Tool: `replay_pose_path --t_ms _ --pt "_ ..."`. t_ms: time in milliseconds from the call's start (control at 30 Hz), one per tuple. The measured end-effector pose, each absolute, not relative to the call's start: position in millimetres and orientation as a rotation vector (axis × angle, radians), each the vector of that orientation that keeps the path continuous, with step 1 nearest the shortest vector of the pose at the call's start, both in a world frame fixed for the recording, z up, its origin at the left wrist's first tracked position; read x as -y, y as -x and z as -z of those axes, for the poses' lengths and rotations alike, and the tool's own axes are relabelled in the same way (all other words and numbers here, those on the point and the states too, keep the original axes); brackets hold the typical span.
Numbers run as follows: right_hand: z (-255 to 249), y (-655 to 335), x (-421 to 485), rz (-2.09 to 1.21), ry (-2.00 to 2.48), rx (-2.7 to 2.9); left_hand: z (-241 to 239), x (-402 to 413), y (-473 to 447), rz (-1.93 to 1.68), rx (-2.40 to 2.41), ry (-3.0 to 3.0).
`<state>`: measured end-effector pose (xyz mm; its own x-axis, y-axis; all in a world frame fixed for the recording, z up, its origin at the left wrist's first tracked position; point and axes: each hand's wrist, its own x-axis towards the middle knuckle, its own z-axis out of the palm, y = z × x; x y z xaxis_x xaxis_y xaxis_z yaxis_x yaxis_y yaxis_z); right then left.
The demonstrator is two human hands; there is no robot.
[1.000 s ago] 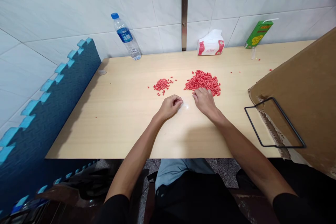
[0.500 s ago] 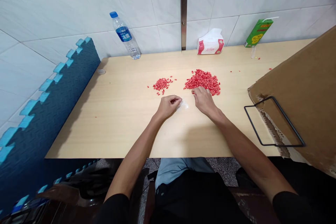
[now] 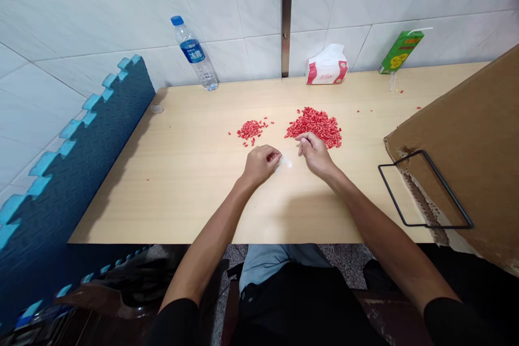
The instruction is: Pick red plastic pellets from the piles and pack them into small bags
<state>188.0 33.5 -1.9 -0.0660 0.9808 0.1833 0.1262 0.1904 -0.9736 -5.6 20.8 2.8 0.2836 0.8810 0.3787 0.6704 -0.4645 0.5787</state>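
My left hand [image 3: 263, 163] rests low over the table, thumb and forefinger pinched on a small clear plastic piece [image 3: 286, 162], which looks like a thin bag. My right hand [image 3: 315, 154] is at the near left edge of a large pile of small red pellets [image 3: 318, 123]. Its forefinger points left, with the thumb beside it and the other fingers curled. Whatever may lie inside those fingers is hidden. A smaller pile of the same red pellets [image 3: 250, 129] lies just beyond my left hand, with a few strays around it.
Along the tiled wall stand a water bottle [image 3: 198, 65], a tissue pack [image 3: 326, 69] and a green drink carton [image 3: 402, 51]. A cardboard sheet [image 3: 458, 135] with a black wire frame [image 3: 448, 189] borders the right side. Blue foam mat [image 3: 105, 119] walls the left.
My right hand has turned at the pile's edge, so the thumb now shows on top and the fingers curl inward. The left hand keeps its pinch in nearly the same spot.
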Motion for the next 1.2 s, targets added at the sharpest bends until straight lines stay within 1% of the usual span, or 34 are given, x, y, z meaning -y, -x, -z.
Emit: replay_pose_path --t_ms 67,133,233,433,833,1200 --pt "1.7 -187.5 -34.6 -1.270 1.009 1.267 -4.2 -20.3 4.8 -0.939 -1.423 -2.317" --pt "-0.6 -186.8 -34.5 -1.422 0.898 1.136 -5.7 -19.4 4.0 -0.923 -1.423 -2.356" --pt "-5.7 -186.3 -33.0 -1.513 0.801 1.030 -7.0 -18.4 3.4 -0.921 -1.414 -2.366" --pt "-10.1 -187.0 -29.6 -1.639 0.795 0.994 -5.9 -18.7 4.3 -0.914 -1.409 -2.338" --pt "-8.0 -184.2 -25.8 -1.714 0.725 0.938 -6.3 -17.0 4.7 -0.948 -1.387 -2.323" --pt "-5.6 -183.7 -25.3 -1.778 0.762 1.048 -5.1 -17.6 4.9 -0.930 -1.385 -2.339"
